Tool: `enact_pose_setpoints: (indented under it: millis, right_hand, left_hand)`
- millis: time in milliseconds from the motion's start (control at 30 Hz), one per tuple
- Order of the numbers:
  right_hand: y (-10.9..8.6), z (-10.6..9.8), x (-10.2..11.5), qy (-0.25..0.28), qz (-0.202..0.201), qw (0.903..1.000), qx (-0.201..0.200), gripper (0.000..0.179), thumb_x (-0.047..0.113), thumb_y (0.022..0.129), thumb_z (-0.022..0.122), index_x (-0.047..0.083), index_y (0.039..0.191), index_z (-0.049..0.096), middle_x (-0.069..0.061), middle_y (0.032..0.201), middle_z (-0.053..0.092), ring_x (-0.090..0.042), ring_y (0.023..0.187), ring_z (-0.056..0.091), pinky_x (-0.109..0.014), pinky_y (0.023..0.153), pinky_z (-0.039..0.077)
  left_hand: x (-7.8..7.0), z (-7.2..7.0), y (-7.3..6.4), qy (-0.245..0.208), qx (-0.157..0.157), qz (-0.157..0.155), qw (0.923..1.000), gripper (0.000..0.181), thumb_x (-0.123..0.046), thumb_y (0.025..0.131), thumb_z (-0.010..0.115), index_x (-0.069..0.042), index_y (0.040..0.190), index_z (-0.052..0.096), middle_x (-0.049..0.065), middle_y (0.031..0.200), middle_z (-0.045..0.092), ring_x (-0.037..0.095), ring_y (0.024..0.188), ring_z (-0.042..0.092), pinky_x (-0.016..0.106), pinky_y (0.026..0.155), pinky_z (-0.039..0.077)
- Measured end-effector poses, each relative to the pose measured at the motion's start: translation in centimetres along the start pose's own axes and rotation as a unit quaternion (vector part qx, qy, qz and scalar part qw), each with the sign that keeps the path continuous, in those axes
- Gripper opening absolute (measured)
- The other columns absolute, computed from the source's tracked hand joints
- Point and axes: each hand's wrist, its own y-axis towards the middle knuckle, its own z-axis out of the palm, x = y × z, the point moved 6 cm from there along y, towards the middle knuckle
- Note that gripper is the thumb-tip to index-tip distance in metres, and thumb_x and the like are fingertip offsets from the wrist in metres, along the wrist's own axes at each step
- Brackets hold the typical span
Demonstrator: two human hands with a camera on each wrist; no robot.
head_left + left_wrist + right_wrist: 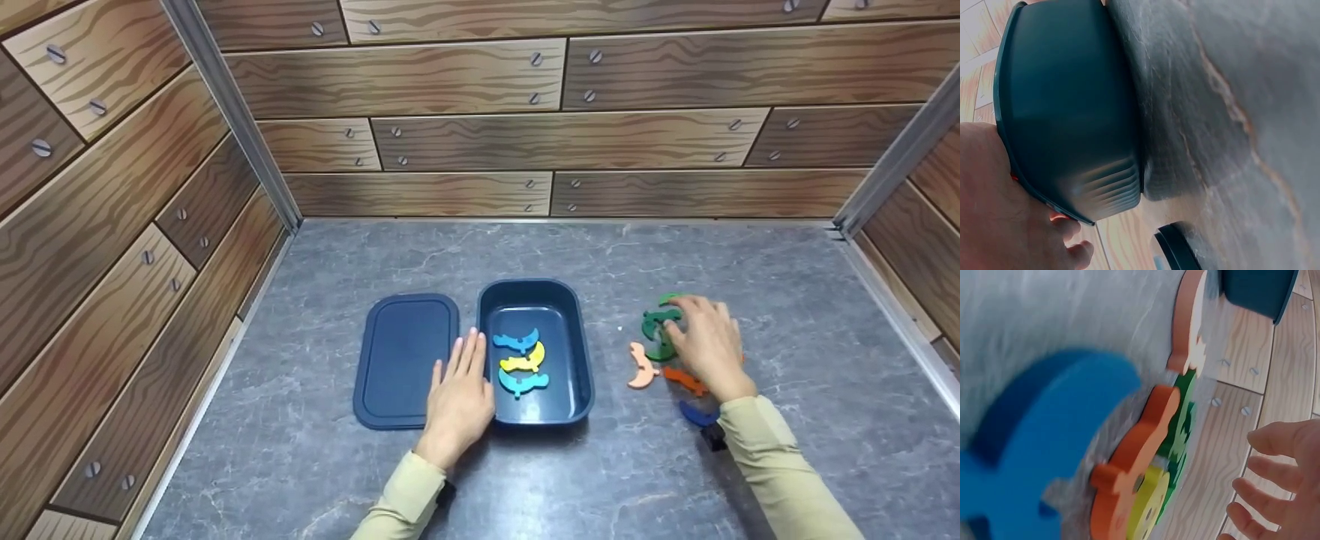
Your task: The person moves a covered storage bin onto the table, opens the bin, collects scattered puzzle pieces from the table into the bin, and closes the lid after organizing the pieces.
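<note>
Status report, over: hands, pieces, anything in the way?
Left hand on left rim of box. Right hand over loose pieces, holding nothing. Three pieces in box. Lid left of box, apparently not blocking.

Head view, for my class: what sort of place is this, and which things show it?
Probably a small staged work booth: flat panels with printed-looking brown wood planks wall three sides, silver metal strips run up the corners, and a grey marble-patterned work surface fills the floor.

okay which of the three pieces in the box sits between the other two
The yellow piece: the bright blue piece lies on its far side, the turquoise piece on its near side.
</note>
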Motion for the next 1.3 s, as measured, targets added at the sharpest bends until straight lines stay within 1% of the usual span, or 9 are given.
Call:
enact_pose_setpoints:
  millis: [233,333,533,733,933,1167,1300]
  right_hand:
    - [0.7,0.5,-1.5,-0.024,-0.011,0.9991,0.034,0.036,0.009,0.094,0.064,-0.001,0.128,0.062,-0.026,0.130,0.052,-0.046,0.112,0.044,-0.063,0.084,0.039]
    - [1.1,0.6,-1.9,-0.036,-0.016,0.9982,0.045,0.037,0.009,0.094,0.063,-0.003,0.129,0.061,-0.027,0.128,0.053,-0.046,0.110,0.044,-0.063,0.085,0.040]
    - [2.5,0.6,-2.6,-0.073,-0.029,0.9950,0.061,0.039,0.009,0.093,0.063,-0.004,0.130,0.059,-0.028,0.125,0.054,-0.046,0.108,0.046,-0.061,0.081,0.041]
    - [3.8,0.9,-3.4,-0.099,-0.044,0.9905,0.084,0.042,0.006,0.093,0.064,-0.002,0.134,0.058,-0.029,0.128,0.054,-0.048,0.109,0.047,-0.062,0.080,0.042]
    - [4.3,1.8,-4.1,-0.103,-0.049,0.9875,0.109,0.041,0.003,0.094,0.061,0.001,0.135,0.059,-0.029,0.132,0.053,-0.048,0.112,0.047,-0.064,0.082,0.043]
    - [4.5,2.3,-4.7,-0.111,-0.057,0.9839,0.128,0.041,-0.001,0.093,0.060,0.002,0.134,0.060,-0.029,0.131,0.054,-0.048,0.111,0.048,-0.064,0.083,0.043]
    - [4.7,2.4,-4.9,-0.114,-0.047,0.9830,0.136,0.043,0.000,0.093,0.060,0.003,0.136,0.059,-0.030,0.129,0.056,-0.048,0.107,0.050,-0.063,0.081,0.044]
  left_hand:
    - [0.1,0.2,-0.3,-0.003,0.005,-0.001,1.0000,0.060,-0.020,0.102,0.039,-0.014,0.159,0.019,-0.001,0.164,0.013,0.024,0.149,0.013,0.054,0.117,0.015]
    - [0.1,0.2,-0.2,-0.002,0.005,-0.001,1.0000,0.061,-0.020,0.102,0.039,-0.014,0.159,0.019,-0.001,0.164,0.013,0.024,0.149,0.013,0.054,0.117,0.015]
    - [0.0,0.0,0.1,0.001,-0.001,0.000,1.0000,0.062,-0.021,0.102,0.039,-0.014,0.159,0.018,-0.001,0.164,0.011,0.024,0.149,0.013,0.054,0.117,0.014]
    - [0.0,-0.1,0.2,0.000,0.001,-0.001,1.0000,0.062,-0.021,0.101,0.039,-0.014,0.159,0.017,-0.001,0.164,0.010,0.024,0.149,0.012,0.054,0.117,0.014]
    - [-0.1,-0.2,0.1,-0.005,-0.008,0.003,1.0000,0.062,-0.020,0.101,0.041,-0.013,0.158,0.020,0.000,0.164,0.013,0.025,0.149,0.014,0.056,0.116,0.015]
    - [0.0,0.0,0.1,0.002,-0.003,-0.001,1.0000,0.061,-0.021,0.102,0.039,-0.015,0.159,0.019,-0.002,0.164,0.012,0.021,0.149,0.011,0.054,0.117,0.016]
    - [0.0,0.1,0.1,0.000,-0.001,-0.002,1.0000,0.061,-0.021,0.102,0.040,-0.015,0.159,0.019,-0.002,0.164,0.012,0.022,0.149,0.012,0.054,0.117,0.016]
